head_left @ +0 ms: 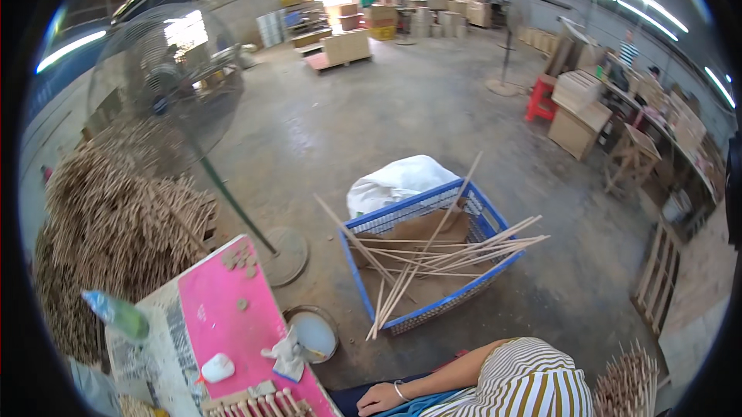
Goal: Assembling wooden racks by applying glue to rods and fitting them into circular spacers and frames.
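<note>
My right hand [377, 399], a bracelet at its wrist, rests on dark cloth at the bottom with a bit of teal cloth beside it. Its fingers lie loosely extended and appear to hold nothing. A striped sleeve [533, 378] covers the upper arm. Left of the hand stands a table with a pink board [232, 301]. Several pale wooden rods with rounded ends [267, 404] lie at its near edge. A crumpled white cloth [287, 354] and a white squeeze bottle [217, 368] are on the board. My left hand is out of view.
A bowl of whitish liquid [315, 333] stands beside the table. Ahead, a blue basket [483, 285] holds long wooden sticks [433, 255]. Behind the table are a stick pile [124, 216] and a stand fan [232, 200]. A stick bundle [627, 382] stands right; a red stool [542, 98] is farther off.
</note>
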`<state>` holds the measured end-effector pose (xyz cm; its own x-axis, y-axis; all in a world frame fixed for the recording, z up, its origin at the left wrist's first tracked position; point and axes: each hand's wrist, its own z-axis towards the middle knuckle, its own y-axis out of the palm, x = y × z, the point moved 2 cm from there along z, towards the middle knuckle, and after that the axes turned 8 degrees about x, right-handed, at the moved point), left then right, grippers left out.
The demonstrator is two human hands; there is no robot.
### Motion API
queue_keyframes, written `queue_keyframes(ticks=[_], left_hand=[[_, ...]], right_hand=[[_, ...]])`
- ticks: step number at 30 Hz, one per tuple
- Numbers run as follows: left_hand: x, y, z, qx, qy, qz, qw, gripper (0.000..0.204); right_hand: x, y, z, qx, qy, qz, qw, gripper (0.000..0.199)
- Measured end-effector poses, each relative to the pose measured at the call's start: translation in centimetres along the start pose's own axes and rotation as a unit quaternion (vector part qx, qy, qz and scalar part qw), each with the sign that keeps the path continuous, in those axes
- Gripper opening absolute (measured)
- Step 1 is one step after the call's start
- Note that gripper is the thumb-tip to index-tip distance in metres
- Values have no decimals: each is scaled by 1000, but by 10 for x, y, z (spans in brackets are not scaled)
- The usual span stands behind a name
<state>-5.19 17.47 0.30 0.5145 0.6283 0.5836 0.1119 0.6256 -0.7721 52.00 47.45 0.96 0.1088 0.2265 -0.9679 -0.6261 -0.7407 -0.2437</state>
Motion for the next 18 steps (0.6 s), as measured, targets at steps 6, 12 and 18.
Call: queue_keyframes(ticks=[6,12,18], left_hand=[[60,125,103,152,427,150,879,27],[233,305,191,75,498,33,863,31],[363,413,162,-2,511,-48,858,36]], right_hand=[[9,-25,22,21,71,48,996,31],[18,-36,18,74,124,87,986,29],[24,-60,20,53,177,103,977,26]])
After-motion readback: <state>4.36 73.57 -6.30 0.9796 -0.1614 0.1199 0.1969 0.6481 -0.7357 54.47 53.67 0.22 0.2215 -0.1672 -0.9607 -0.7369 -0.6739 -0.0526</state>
